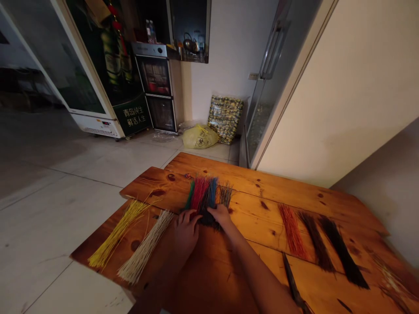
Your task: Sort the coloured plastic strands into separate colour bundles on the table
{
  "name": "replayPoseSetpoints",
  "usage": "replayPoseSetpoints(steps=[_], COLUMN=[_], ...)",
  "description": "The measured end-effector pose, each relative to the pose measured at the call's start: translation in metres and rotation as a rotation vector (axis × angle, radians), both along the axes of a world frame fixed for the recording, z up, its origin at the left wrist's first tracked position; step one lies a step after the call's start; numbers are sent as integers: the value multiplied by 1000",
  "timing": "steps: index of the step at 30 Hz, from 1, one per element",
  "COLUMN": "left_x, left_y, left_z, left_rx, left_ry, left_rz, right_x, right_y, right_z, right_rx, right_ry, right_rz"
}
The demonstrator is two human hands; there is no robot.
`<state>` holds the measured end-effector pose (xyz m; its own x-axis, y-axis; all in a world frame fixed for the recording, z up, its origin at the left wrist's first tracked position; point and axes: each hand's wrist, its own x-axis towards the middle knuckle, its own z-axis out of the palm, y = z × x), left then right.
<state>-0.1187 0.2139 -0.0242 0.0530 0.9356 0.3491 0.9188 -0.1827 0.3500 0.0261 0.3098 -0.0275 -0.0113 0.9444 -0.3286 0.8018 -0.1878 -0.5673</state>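
At the middle of the wooden table, my left hand (187,226) and my right hand (220,216) are closed around the near end of a black bundle of thin strands (208,219). My thumbs face each other across it. Just beyond my fingers lie a red bundle (199,192), a blue bundle (212,191) and a narrow green bundle (189,196). A grey-brown bundle (225,194) lies beside my right hand. To the left of my left hand are a cream bundle (145,247) and a yellow bundle (119,233). My fingers partly hide where the bundles meet.
Orange (293,233), brown (317,242) and dark (345,253) bundles lie on the table (262,222) at right. Dark scissors (293,283) rest beside my right forearm. Loose straw-coloured strands (394,281) lie at the right edge. A yellow bag (199,137) sits on the floor beyond.
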Motion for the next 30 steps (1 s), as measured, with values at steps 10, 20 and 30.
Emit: replayPoseSetpoints(steps=[10, 20, 30], left_x=[-2, -3, -12], left_y=[4, 12, 16], left_z=[1, -8, -10], left_rx=[-8, -51, -78], left_ry=[-129, -21, -73], left_rz=[17, -96, -157], right_x=[4, 8, 1], right_y=[4, 6, 5], right_z=[-13, -7, -8], right_rx=[-83, -138, -103], right_ry=[177, 269, 171], right_rz=[0, 15, 61])
